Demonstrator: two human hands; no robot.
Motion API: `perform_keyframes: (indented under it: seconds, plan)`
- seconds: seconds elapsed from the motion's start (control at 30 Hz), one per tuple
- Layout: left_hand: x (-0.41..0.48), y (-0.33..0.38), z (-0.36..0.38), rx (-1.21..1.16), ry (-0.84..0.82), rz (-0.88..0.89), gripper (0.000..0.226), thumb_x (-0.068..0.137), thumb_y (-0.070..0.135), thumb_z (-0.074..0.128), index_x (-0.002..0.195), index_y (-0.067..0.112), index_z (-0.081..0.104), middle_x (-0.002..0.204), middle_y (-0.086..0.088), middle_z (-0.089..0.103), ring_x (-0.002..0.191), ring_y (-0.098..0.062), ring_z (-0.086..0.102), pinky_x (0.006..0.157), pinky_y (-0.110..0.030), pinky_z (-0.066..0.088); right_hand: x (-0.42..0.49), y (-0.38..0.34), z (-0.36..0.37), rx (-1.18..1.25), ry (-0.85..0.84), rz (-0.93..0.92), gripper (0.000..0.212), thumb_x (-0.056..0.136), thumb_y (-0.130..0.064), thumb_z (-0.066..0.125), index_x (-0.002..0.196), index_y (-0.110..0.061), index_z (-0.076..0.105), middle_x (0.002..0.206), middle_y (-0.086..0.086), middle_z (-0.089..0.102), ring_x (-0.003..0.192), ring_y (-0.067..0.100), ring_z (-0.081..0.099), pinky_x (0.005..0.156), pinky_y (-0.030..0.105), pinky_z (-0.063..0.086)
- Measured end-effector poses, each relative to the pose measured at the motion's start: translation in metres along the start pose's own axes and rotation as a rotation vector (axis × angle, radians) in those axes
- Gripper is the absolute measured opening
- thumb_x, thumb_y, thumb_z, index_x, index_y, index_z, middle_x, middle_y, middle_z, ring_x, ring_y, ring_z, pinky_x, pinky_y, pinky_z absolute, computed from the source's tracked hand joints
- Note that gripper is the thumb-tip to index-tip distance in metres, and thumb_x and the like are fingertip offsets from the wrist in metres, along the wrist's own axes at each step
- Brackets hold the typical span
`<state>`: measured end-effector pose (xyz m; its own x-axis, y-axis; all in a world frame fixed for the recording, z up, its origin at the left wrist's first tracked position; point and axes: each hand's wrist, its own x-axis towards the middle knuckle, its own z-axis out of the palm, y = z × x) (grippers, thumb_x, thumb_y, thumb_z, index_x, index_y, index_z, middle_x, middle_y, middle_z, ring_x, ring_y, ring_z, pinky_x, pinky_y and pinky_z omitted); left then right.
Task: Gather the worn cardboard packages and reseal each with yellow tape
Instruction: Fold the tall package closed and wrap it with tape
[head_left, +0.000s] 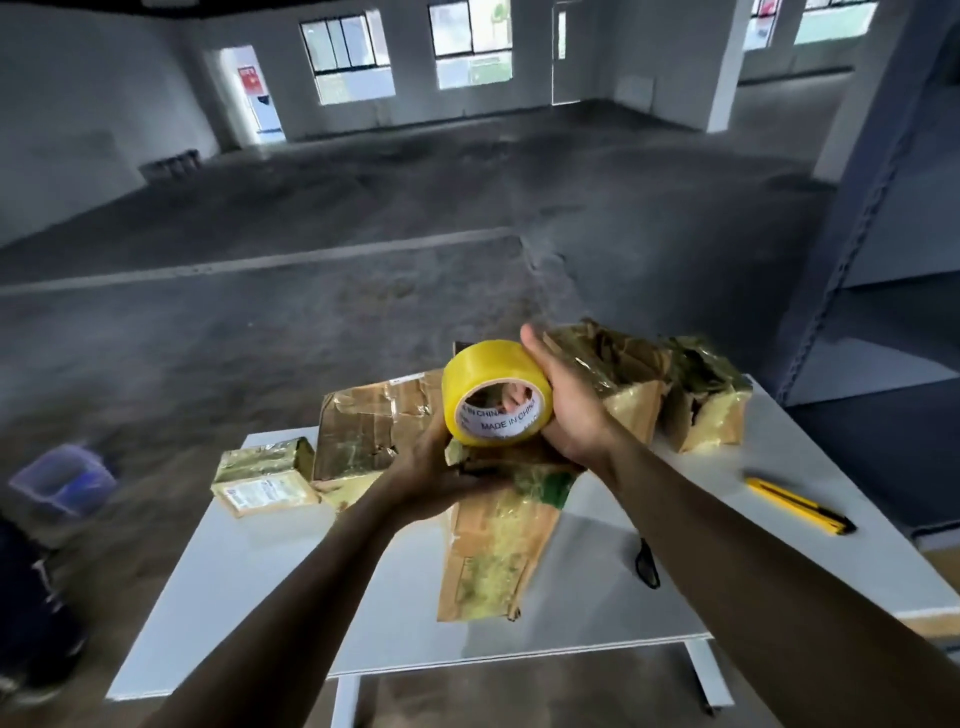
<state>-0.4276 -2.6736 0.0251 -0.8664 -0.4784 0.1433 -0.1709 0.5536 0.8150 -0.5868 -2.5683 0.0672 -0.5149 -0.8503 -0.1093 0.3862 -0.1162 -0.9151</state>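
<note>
Right grip (569, 410) clasped the stiff yellow tape roll (488, 371); left grip (441, 470) held a limp, worn package (496, 551), likely best supported underneath.

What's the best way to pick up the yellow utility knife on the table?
Pinch the utility knife across its yellow handle near the middle, coming straight down from above. It lies flat on the white table, long and slim, with bare surface along both sides for fingertips.
</note>
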Motion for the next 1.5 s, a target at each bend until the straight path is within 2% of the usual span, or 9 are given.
perform_keyframes:
  seconds: [0.2,0.33,0.5,0.63,0.7,0.93,1.13,1.33,1.5]
  plan:
    - [-0.028,-0.032,-0.028,-0.205,-0.045,-0.088,0.035,0.085,0.033,0.075,0.118,0.030,0.064,0.112,0.013,0.070,0.107,-0.001,0.063,0.092,-0.024,0.051,0.002,0.027,0.055,-0.210,-0.075,0.031,0.055,0.076,-0.068,0.066,0.051,-0.020,0.060,0.056,0.002,0.058,0.058,0.017,0.056,0.070,0.030,0.046]
    - [-0.042,-0.061,-0.042,-0.318,-0.049,-0.135,0.056,0.078,0.049,0.075,0.128,0.026,0.062,0.125,0.006,0.068,0.119,-0.013,0.061,0.098,-0.037,0.053,0.004,0.041,0.095,-0.257,-0.027,0.030,0.067,0.068,-0.066,0.079,0.088,-0.003,0.069,0.096,0.035,0.064,0.087,0.039,0.063,0.095,0.048,0.052]
    - [-0.042,-0.066,-0.051,-0.293,-0.031,-0.113,0.052,0.082,0.045,0.077,0.128,0.034,0.056,0.120,0.014,0.067,0.116,-0.015,0.061,0.094,-0.031,0.054,0.005,0.027,0.100,-0.331,0.254,-0.089,0.036,0.067,-0.058,0.082,0.066,-0.024,0.069,0.062,-0.008,0.065,0.061,0.012,0.061,0.073,0.031,0.047]
    - [-0.045,-0.067,-0.055,-0.338,-0.057,-0.080,0.064,0.075,0.057,0.077,0.125,0.027,0.050,0.119,0.011,0.065,0.111,-0.008,0.063,0.090,-0.035,0.056,-0.007,-0.010,0.073,-0.381,0.376,-0.191,0.062,0.072,-0.067,0.072,0.105,-0.014,0.074,0.089,-0.004,0.072,0.082,0.013,0.066,0.078,0.021,0.055]
    - [-0.045,-0.064,-0.056,-0.317,-0.054,-0.063,0.066,0.072,0.060,0.077,0.121,0.027,0.050,0.113,0.017,0.067,0.104,-0.002,0.063,0.089,-0.031,0.055,-0.022,-0.025,0.060,-0.428,0.422,-0.225,0.057,0.087,-0.054,0.065,0.112,-0.003,0.068,0.086,-0.006,0.065,0.076,0.007,0.060,0.053,0.004,0.043]
    - [-0.036,-0.027,-0.059,-0.144,-0.002,-0.108,0.063,0.085,0.080,0.036,0.128,0.037,0.053,0.123,0.008,0.065,0.118,-0.013,0.058,0.107,-0.038,0.042,-0.040,-0.013,0.033,-0.420,0.408,-0.190,0.038,0.094,-0.042,0.062,0.099,-0.006,0.074,0.093,0.006,0.073,0.088,0.025,0.069,0.081,0.026,0.055]
    - [0.013,0.005,-0.034,0.491,0.213,-0.133,0.054,0.102,0.035,0.038,0.144,0.000,0.036,0.157,-0.026,0.025,0.148,-0.038,0.017,0.121,-0.049,0.015,-0.040,0.016,0.021,-0.035,0.199,-0.040,0.077,0.085,-0.063,0.064,0.120,0.005,0.057,0.120,0.029,0.053,0.109,0.043,0.054,0.108,0.047,0.041]
    - [0.040,-0.014,-0.027,0.669,-0.125,0.111,0.085,0.080,0.058,0.029,0.152,0.015,0.034,0.163,-0.009,0.019,0.152,-0.028,0.013,0.122,-0.044,0.011,-0.029,0.028,0.019,0.111,0.086,0.001,0.068,0.095,-0.056,0.043,0.132,0.000,0.059,0.125,0.017,0.066,0.120,0.028,0.062,0.105,0.042,0.047]
    - [0.041,-0.027,-0.025,0.851,-0.184,0.142,0.093,0.077,0.071,0.019,0.146,0.015,0.047,0.158,-0.015,0.030,0.151,-0.033,0.018,0.121,-0.047,0.017,-0.017,0.009,0.015,0.049,0.218,-0.016,0.054,0.084,-0.047,0.072,0.121,-0.008,0.069,0.117,0.015,0.071,0.101,0.027,0.071,0.091,0.044,0.056]
